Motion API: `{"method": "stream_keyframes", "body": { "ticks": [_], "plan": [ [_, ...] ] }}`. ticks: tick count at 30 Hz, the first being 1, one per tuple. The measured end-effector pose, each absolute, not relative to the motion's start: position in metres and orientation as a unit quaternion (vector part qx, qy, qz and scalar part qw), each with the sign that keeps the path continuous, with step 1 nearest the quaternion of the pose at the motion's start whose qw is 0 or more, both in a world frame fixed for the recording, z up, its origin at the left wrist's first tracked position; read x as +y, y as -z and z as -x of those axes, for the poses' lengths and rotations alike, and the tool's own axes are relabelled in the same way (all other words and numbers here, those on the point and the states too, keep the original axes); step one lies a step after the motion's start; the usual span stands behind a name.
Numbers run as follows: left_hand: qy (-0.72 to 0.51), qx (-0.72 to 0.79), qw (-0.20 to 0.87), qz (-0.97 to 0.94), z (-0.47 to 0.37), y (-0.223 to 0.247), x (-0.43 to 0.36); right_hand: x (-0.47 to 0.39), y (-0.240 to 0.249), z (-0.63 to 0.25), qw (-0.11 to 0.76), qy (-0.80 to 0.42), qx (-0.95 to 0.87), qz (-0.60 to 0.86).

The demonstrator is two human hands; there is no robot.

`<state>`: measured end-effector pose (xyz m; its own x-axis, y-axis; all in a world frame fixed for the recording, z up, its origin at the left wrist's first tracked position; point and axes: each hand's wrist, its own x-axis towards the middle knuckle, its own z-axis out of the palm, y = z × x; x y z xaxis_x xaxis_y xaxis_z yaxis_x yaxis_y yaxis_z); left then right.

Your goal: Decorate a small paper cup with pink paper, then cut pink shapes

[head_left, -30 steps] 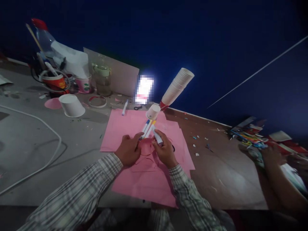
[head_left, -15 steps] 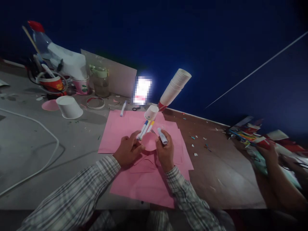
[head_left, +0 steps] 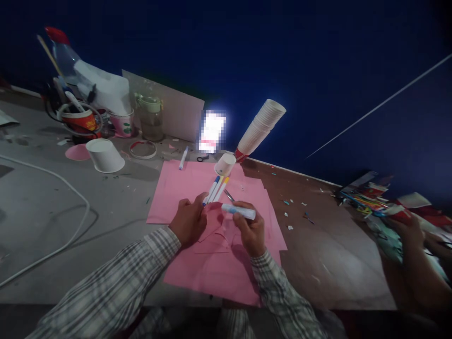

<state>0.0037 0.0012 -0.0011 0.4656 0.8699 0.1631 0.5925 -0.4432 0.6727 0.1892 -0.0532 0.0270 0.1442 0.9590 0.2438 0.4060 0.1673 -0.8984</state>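
My left hand (head_left: 189, 220) is closed at the left edge of a round pink paper piece (head_left: 213, 208), which is tilted and partly hidden by the fingers. My right hand (head_left: 250, 227) grips a thick white tube (head_left: 243, 212) with a pale blue end, much like a glue stick; it points left, over the paper piece. Under both hands lie overlapping pink sheets (head_left: 219, 278). Just beyond the left fingers, several capped markers (head_left: 218, 189) lie side by side, and a thin dark metal tool (head_left: 229, 195) lies to their right.
Behind the markers a white paper cup (head_left: 225, 165) stands near a leaning stack of cups (head_left: 263, 125) and a glowing phone (head_left: 212, 132). An upside-down cup (head_left: 105, 155), a glass jar (head_left: 151, 117) and a cable (head_left: 76, 188) are left. Another person's hand (head_left: 411, 230) is far right.
The white tube has turned from near upright to sideways in my right hand, which has moved right, off the round paper. The paper piece now tilts in my left hand.
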Motion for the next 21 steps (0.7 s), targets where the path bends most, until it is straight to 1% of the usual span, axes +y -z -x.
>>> {"method": "stream_keyframes", "body": {
  "ticks": [3, 8, 15, 18, 21],
  "plan": [
    [-0.245, 0.446, 0.275, -0.816, -0.003, -0.001, 0.002, -0.051, -0.029, -0.176, 0.473, -0.294, -0.617, 0.556],
    [-0.219, 0.448, 0.275, -0.822, -0.003, -0.006, 0.004, -0.045, -0.020, -0.165, 0.405, -0.307, -0.643, 0.572],
    [-0.202, 0.451, 0.280, -0.823, -0.004, -0.009, 0.004, -0.045, -0.018, -0.174, 0.330, -0.241, -0.673, 0.617],
    [-0.203, 0.452, 0.273, -0.825, -0.003, -0.008, 0.004, -0.045, -0.023, -0.180, 0.331, -0.219, -0.666, 0.631],
    [-0.206, 0.453, 0.264, -0.826, -0.003, -0.005, 0.003, -0.045, -0.029, -0.184, 0.385, -0.252, -0.628, 0.628]
  ]
}}
